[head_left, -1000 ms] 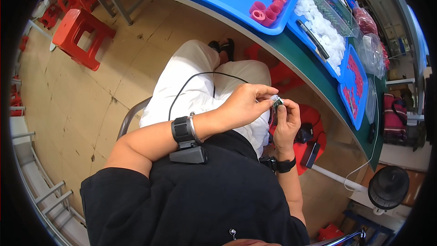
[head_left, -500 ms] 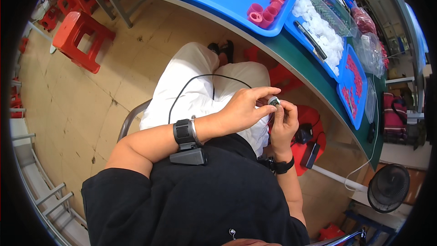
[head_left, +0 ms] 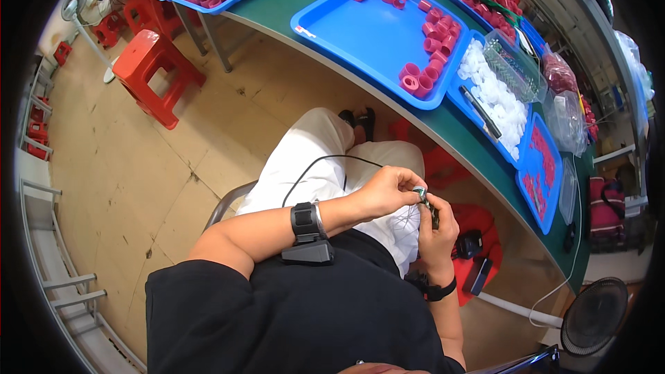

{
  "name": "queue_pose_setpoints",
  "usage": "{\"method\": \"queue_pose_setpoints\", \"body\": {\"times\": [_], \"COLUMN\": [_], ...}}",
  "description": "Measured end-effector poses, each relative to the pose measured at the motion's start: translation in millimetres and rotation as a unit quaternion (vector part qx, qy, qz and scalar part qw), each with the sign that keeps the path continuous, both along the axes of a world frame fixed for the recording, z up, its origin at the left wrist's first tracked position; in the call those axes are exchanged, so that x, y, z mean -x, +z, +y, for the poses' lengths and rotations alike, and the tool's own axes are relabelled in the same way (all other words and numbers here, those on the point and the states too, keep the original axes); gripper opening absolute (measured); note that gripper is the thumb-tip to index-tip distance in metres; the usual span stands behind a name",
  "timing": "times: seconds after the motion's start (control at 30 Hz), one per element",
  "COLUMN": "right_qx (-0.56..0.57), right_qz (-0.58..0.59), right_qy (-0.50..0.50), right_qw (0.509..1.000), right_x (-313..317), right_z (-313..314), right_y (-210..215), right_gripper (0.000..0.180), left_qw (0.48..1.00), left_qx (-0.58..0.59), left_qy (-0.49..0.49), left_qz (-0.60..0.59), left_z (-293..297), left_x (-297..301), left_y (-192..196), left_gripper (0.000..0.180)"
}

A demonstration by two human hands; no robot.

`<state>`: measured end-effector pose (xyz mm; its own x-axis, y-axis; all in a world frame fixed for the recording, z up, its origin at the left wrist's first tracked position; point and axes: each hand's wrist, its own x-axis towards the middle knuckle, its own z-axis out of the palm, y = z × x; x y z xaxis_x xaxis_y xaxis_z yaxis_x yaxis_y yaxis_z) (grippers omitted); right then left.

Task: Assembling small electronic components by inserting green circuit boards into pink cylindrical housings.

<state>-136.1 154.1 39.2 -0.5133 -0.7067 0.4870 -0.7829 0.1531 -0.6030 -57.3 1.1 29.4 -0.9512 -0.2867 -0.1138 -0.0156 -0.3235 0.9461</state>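
Dark small component [head_left: 420, 192] is located between both hands, above the white trousers [head_left: 320, 144]. Left hand [head_left: 385, 191]: thumb and fingertips pinched on the component. Right hand [head_left: 438, 234]: fingers closed on its 4 o'clock side. Thin wires [head_left: 406, 219] trail toward 7 o'clock. Blue tray [head_left: 360, 45] with pink rings [head_left: 432, 45]: 12 o'clock. White pieces [head_left: 478, 64]: 1 o'clock.

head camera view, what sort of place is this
Probably a workshop for small parts: a large blue tray partly filled with pink tube-shaped pieces lies on a long green table, with red plastic stools nearby.
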Motion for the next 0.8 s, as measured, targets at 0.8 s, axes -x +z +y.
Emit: {"method": "queue_pose_setpoints", "body": {"times": [0.8], "right_qx": [0.110], "right_qz": [-0.311], "right_qy": [-0.013], "right_qw": [0.944], "right_x": [62.9], "right_z": [-25.0], "right_y": [78.1], "right_gripper": [0.018], "left_qw": [0.692], "left_qx": [0.686], "left_qy": [0.179], "left_qz": [-0.132], "left_z": [-220.2], "left_x": [84.2], "left_y": [101.0], "left_gripper": [0.027]}}
